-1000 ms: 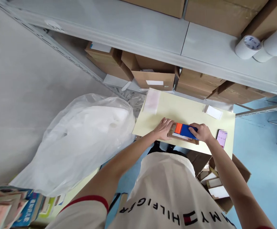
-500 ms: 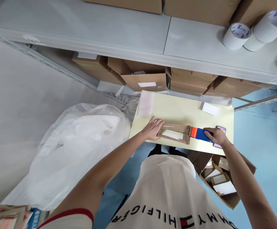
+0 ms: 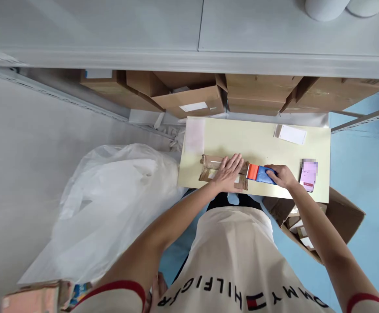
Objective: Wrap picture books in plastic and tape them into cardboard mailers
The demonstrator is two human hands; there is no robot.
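On the pale yellow table point(image 3: 241, 139) lies a flat brown cardboard package point(image 3: 205, 174) with a pale label, wrapped in tape. My left hand point(image 3: 229, 174) rests flat across the middle of it, fingers stretched out, covering part of the label. Gripped in my right hand point(image 3: 282, 175) is a blue and orange tape dispenser point(image 3: 261, 173); its toothed orange end touches or nearly touches the package's right edge. To the right of that hand a phone point(image 3: 308, 176) lies lit on the table.
A white label slip point(image 3: 292, 134) and a pinkish sheet point(image 3: 194, 135) lie on the table. Below its right end stands an open carton point(image 3: 346, 215) with small boxes. A large clear plastic bag point(image 3: 111, 208) sits at left. Cartons point(image 3: 257, 93) line the shelf point(image 3: 176, 58) behind.
My left hand has moved from the package's left end to its middle and flattened. The dispenser stays at the right edge. My view has shifted, and the phone is now uncovered.
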